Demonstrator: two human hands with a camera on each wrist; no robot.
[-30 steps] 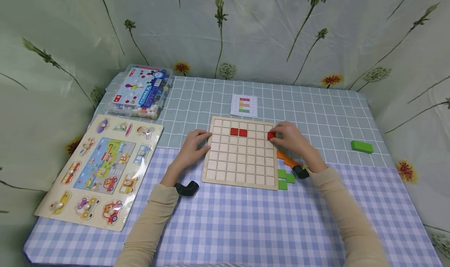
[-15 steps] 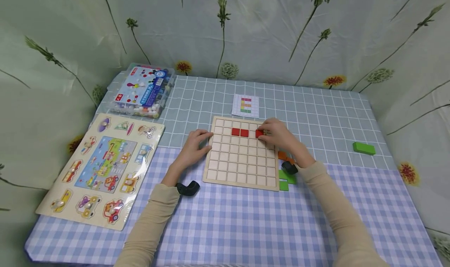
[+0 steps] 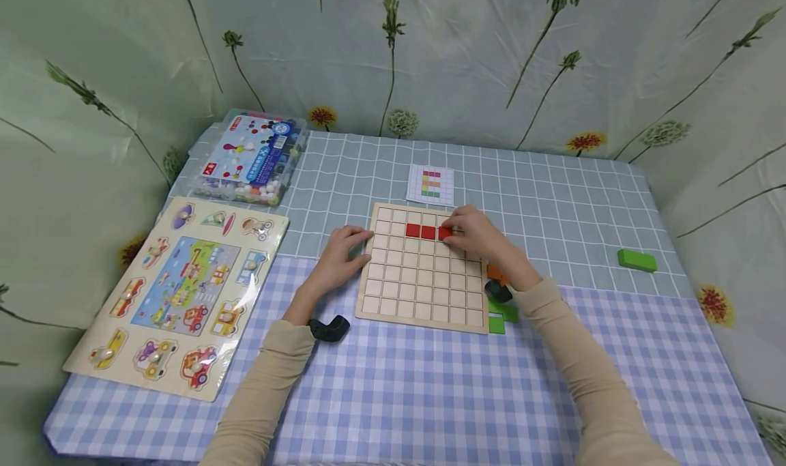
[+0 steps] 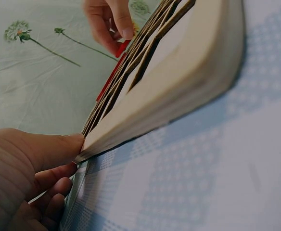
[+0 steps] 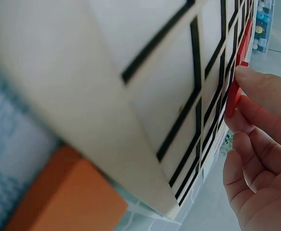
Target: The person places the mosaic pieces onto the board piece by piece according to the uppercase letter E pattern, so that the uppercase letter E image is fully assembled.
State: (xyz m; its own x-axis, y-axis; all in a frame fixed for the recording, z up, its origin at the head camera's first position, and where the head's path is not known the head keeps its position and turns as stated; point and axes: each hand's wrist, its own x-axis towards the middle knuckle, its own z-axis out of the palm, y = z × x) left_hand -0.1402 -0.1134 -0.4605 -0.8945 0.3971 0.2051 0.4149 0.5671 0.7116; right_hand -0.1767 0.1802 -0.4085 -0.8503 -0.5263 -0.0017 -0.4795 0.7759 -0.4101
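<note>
A square wooden grid board (image 3: 424,276) lies on the table. Two red square tiles (image 3: 420,230) sit side by side in an upper row. My right hand (image 3: 475,233) pinches a third red tile (image 5: 234,94) between thumb and fingers, tilted at the cell just right of those two. My left hand (image 3: 340,256) rests at the board's left edge, thumb and fingertips touching the rim with a gap between them. In the left wrist view the thumb (image 4: 58,149) meets the edge, other fingers loosely bent below it.
Orange tiles (image 3: 496,273) and green tiles (image 3: 499,324) lie by the board's right edge. A pattern card (image 3: 431,185) is behind it. Left are a picture puzzle board (image 3: 178,295) and a clear plastic box (image 3: 252,155). A green block (image 3: 636,260) stands far right.
My right hand has moved left across the board with the red tile, from the right edge to beside the two placed red tiles. My left hand has stayed at the board's edge.
</note>
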